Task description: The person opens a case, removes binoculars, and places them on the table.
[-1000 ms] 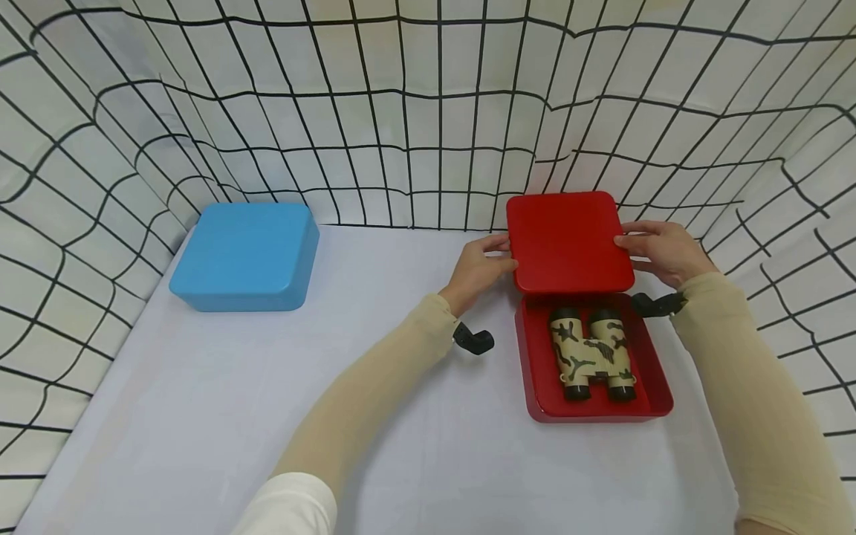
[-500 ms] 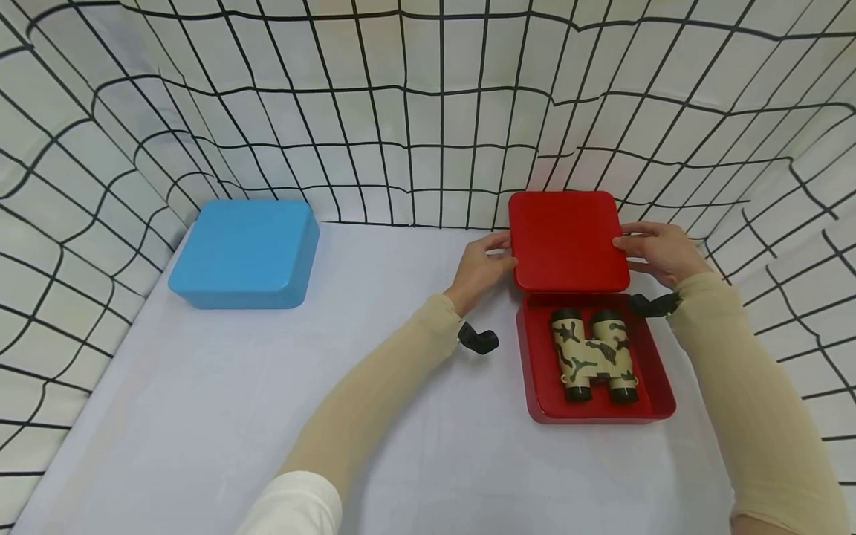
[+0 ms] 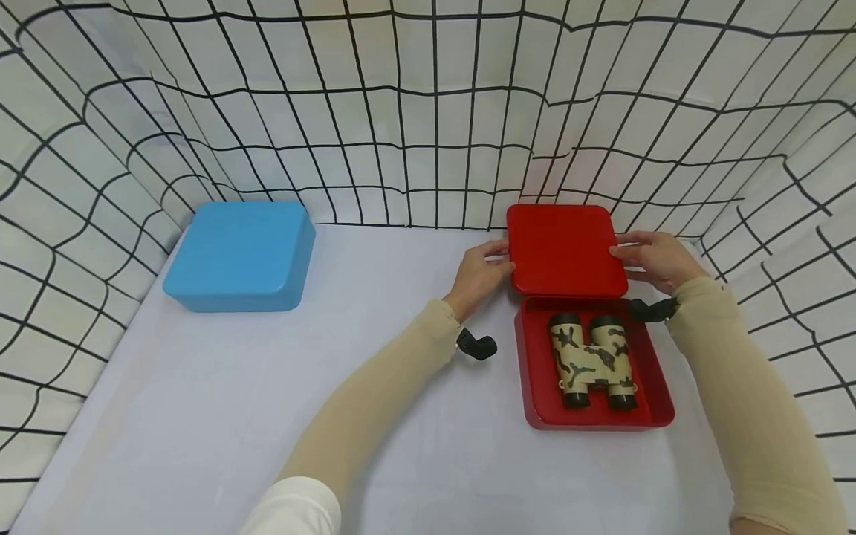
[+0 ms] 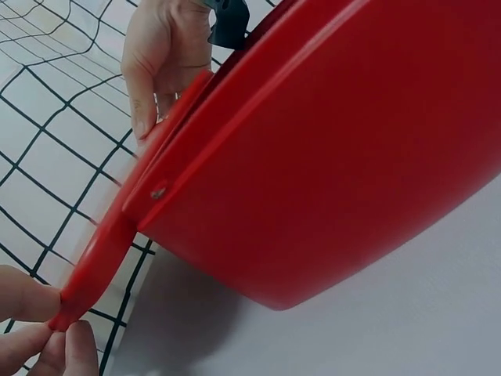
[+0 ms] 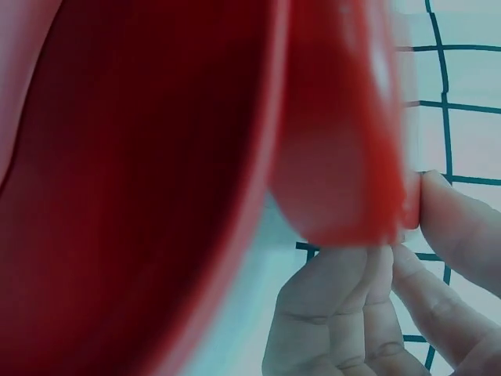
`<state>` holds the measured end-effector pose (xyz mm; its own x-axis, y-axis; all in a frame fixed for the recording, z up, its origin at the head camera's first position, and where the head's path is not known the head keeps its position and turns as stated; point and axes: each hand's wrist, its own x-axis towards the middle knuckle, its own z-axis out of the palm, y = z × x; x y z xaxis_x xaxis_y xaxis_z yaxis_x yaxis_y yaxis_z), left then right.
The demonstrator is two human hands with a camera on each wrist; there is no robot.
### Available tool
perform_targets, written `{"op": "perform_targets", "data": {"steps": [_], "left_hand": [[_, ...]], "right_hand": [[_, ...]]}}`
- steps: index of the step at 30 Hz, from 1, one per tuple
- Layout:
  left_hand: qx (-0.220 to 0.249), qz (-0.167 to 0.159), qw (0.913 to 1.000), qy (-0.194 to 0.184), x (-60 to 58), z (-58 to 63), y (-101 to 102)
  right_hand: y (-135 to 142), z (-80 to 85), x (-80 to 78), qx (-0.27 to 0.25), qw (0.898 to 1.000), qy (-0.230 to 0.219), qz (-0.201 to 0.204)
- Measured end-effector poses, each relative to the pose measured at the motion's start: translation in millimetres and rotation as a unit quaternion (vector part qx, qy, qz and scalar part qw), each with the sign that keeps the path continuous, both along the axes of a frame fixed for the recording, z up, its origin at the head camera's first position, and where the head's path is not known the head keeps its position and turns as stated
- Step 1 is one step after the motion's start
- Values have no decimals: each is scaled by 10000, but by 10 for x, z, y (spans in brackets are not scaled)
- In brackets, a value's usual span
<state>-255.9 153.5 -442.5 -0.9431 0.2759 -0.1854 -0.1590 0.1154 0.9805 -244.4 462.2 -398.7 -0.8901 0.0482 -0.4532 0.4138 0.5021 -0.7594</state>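
So the flat, plastic-looking red lid (image 3: 565, 251) just dipped slightly, left hand (image 3: 478, 272) and right hand (image 3: 658, 260) each nearly closed, pinching a side edge, so I'd guess it's opening wider, tan camo binoculars (image 3: 594, 361) still inside the rectangular red box (image 3: 543, 407).

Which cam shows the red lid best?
Head: nearly the whole red lid is sharp, with the left hand and right hand gripping its sides. Left wrist shows it edge-on, beside the red box; right wrist shows only part of it, close and blurred.
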Motion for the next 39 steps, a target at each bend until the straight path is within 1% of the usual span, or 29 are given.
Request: {"op": "perform_targets", "data": {"steps": [10, 17, 20, 24, 29, 31, 39], "left_hand": [[-240, -83, 9997, -5, 1, -28, -14], [-186, -112, 9997, -109, -6, -92, -9], [-220, -103, 9997, -84, -7, -113, -8], [-333, -75, 9994, -2, 0, -136, 4], [-476, -59, 9988, -88, 18, -164, 18], [-505, -52, 9986, -113, 26, -171, 21], [-682, -38, 9975, -153, 34, -189, 0]], "right_hand": [[25, 2, -1, -27, 9998, -53, 171], [39, 1, -27, 13, 9995, -138, 274], [56, -11, -34, 52, 9993, -168, 330], [94, -15, -29, 132, 9983, -196, 533], [151, -14, -31, 383, 9939, -296, 987], [163, -17, -37, 399, 9930, -313, 1064], [162, -56, -65, 426, 9916, -375, 1166]]}}
